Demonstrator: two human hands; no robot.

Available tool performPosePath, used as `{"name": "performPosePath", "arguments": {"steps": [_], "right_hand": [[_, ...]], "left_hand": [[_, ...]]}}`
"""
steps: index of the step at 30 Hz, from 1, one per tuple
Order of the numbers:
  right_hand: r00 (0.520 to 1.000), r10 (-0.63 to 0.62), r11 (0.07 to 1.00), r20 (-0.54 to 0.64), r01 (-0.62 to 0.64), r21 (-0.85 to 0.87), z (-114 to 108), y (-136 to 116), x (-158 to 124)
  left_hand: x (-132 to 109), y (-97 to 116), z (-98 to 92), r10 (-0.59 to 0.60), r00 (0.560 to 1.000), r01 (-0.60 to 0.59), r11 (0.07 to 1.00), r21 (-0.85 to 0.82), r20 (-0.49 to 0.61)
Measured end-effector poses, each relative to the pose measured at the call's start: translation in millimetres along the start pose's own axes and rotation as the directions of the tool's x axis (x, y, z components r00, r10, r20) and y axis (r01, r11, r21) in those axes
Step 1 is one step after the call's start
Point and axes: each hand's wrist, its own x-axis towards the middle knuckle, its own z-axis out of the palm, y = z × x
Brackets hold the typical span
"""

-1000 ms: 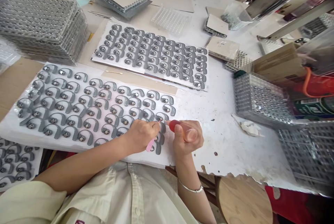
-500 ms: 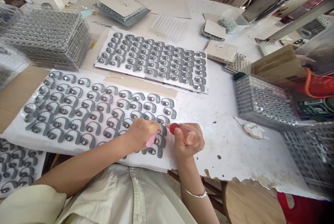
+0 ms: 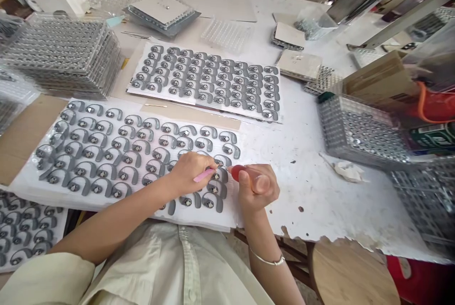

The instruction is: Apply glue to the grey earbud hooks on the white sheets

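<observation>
Left hand (image 3: 190, 170) pinches a pink tool (image 3: 203, 175), fingers narrow; right hand (image 3: 259, 193) has fingers wrapped round a red-tipped bottle (image 3: 251, 175). Both point at a grey hook-shaped piece (image 3: 224, 159) near the right edge of the white sheet (image 3: 230, 215), contact too small to tell from here.

The white worktable (image 3: 302, 191) before me, ragged along its near edge, supports a front sheet (image 3: 227, 217) and rear sheet (image 3: 141, 58) of grey hooked pieces (image 3: 209, 204), a clear moulded tray (image 3: 227, 33) and a crumpled tissue (image 3: 348, 172).
</observation>
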Motion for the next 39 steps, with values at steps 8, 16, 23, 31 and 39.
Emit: {"name": "performPosePath", "arguments": {"steps": [8,16,23,31,39], "right_hand": [[1.0,0.025,0.999,-0.007,-0.025,0.033,0.9,2.2,-1.9],[1.0,0.018,0.999,0.017,-0.019,0.046,0.3,0.2,-1.9],[1.0,0.011,0.998,0.023,-0.012,0.06,0.7,-1.2,-1.1],[0.999,0.015,0.996,0.032,-0.018,0.089,2.9,-2.1,-1.8],[0.999,0.018,0.997,0.03,-0.021,0.072,3.5,-1.4,-3.1]], "left_hand": [[2.9,0.7,-4.5,-0.032,0.999,0.033,0.998,-0.057,0.032],[7.0,-1.6,-5.9,-0.124,0.992,0.127,0.987,-0.102,0.035],[8.5,-5.4,-5.7,-0.17,0.984,0.176,0.965,-0.193,0.048],[9.3,-2.5,-7.8,-0.265,0.962,0.272,0.929,-0.251,0.06],[11.2,-3.9,-7.5,-0.272,0.961,0.276,0.906,-0.323,0.058]]}}
